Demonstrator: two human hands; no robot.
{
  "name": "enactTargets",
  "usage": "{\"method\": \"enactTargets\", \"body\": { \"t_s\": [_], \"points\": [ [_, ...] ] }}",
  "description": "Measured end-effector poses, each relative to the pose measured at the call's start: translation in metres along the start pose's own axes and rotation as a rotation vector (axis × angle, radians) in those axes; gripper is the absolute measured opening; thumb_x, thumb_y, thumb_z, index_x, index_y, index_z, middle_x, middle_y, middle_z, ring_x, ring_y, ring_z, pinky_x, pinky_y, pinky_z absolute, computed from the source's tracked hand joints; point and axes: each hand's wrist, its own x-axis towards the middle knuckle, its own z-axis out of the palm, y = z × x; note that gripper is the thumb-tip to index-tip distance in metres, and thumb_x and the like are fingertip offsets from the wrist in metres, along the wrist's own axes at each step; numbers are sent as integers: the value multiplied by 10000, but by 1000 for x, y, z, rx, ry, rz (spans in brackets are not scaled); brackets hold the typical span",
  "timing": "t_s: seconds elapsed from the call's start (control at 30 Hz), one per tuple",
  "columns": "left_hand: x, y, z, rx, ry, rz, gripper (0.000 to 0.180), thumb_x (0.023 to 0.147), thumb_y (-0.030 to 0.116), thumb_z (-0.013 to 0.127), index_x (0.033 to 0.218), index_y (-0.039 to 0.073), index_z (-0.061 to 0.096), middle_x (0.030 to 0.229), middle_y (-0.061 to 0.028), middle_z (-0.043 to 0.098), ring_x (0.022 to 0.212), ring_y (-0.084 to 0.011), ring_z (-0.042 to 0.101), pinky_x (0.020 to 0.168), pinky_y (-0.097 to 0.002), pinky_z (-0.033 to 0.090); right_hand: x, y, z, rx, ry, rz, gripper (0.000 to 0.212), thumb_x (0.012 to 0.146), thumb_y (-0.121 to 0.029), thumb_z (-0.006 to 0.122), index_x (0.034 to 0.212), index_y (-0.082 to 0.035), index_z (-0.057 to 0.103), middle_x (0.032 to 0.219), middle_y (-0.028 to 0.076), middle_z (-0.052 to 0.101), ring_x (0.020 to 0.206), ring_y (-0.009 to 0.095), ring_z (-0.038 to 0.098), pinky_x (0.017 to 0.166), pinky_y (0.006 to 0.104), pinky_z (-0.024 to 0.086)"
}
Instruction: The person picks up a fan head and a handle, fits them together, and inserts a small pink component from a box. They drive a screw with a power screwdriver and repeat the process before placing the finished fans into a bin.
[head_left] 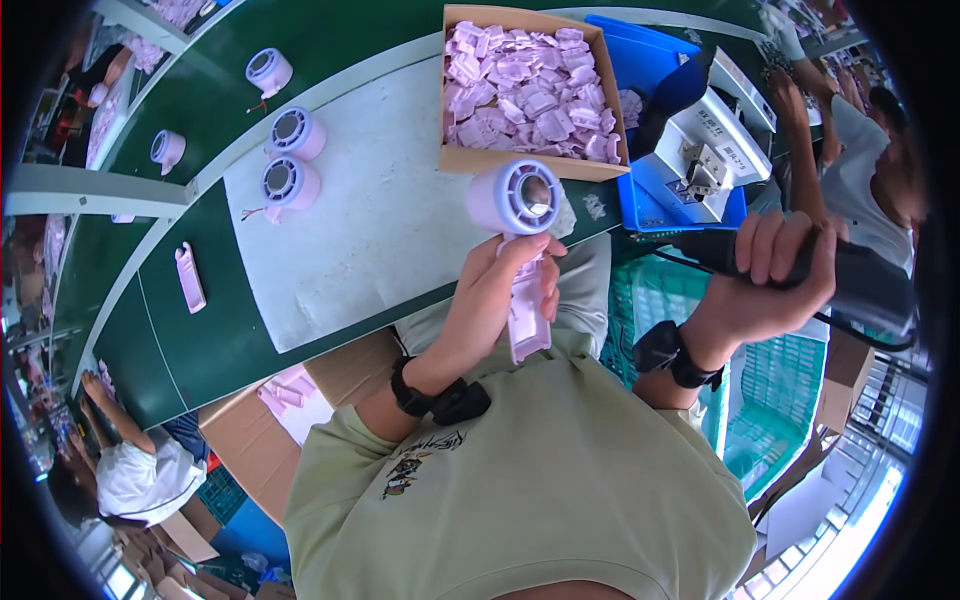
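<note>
Head view. Left hand [505,275] closed around the handle of a lilac plastic fan body with a round, spoked head [515,197], gripped just below the head. Fan body held up in front of the torso, near the table's front edge; head uppermost, an open, trough-like handle end pointing down below the fingers.

Right hand [785,262] well apart from the left, fingers wrapped around a black corded hand tool [865,280]; the tool is away from the fan body. Tool's tip: cannot tell.

Green work table [220,350], partly covered by a worn white sheet [360,220]. Two lilac round fan heads [290,183] [298,133] sit next to each other at the sheet's left edge; one slender lilac handle shell [190,278] lies farther left on the green surface.

Beyond the fan body: brown cardboard box [520,163], filled with small lilac plastic parts [535,90]. Just right of it, blue plastic bin [632,200] containing a white box-shaped device [715,145]. Green plastic crate [775,410] below the right hand.
</note>
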Motion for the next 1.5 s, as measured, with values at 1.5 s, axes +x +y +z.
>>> {"method": "enactTargets", "body": {
  "t_s": [1.5],
  "points": [
    [11, 85, -1, 363, 64, 99, 326, 932, 297, 529, 1002, -12, 608, 751, -93, 604, 585, -195, 636, 538, -293, 498, -8, -2, 20, 536, -412, -65, 241, 940, -262, 497, 1059, -56, 456, 563, 10, 428, 412, 74, 375, 390, 221, 327]
  ]
}}
